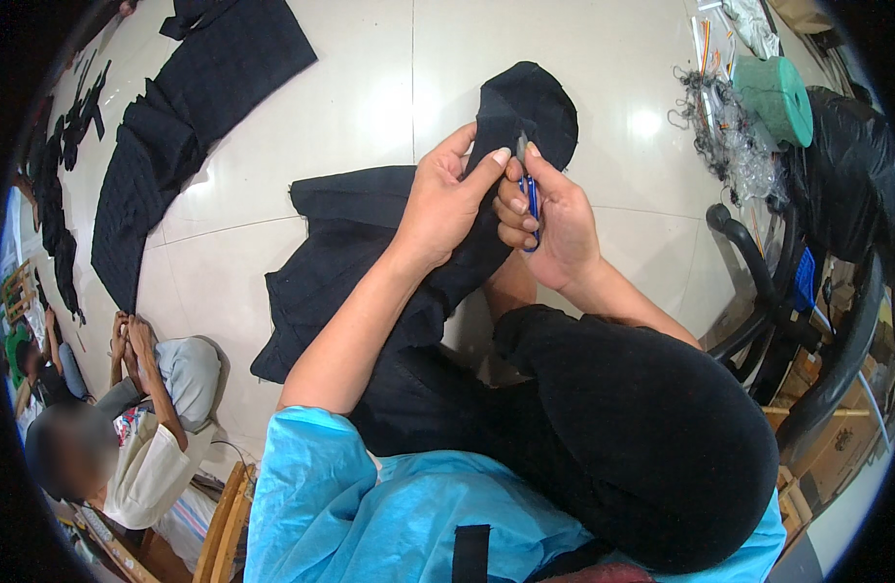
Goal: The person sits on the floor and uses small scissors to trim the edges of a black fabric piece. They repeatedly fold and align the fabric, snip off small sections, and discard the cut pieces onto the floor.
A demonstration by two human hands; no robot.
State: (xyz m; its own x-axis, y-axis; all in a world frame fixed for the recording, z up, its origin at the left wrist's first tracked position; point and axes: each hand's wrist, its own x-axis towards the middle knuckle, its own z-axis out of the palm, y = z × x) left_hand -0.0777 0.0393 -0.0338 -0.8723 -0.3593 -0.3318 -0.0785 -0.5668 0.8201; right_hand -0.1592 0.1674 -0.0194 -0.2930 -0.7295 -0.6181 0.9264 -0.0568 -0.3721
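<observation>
Floor: pale glossy tiles [370,87], with a long dark cloth panel [243,73] lying at upper left; a seated co-worker's hands [135,340] are at its pointed lower end.
Right edge: a green cone of twine [773,102], tangled loose thread [705,112] and a black chair base [836,374].
Black cloth: the garment piece [350,209] spreads over the tiles toward the wearer's lap, its rounded end [554,107] raised between the hands.
Left hand [442,199]: thumb and fingers pinching the cloth's near edge, thumb tip just beside the blades.
Right hand [564,223]: fingers curled around blue-handled thread snips [532,209], thumb up near the metal blades; whether the blades are parted is too small to tell.
Step in hand: apparently fine snipping at the cloth, perhaps of a thread or stitch.
Next move calls for: likely a steady left pinch, cloth kept taut, and a small controlled squeeze with the blade tips clear of the left thumb and the weave.
</observation>
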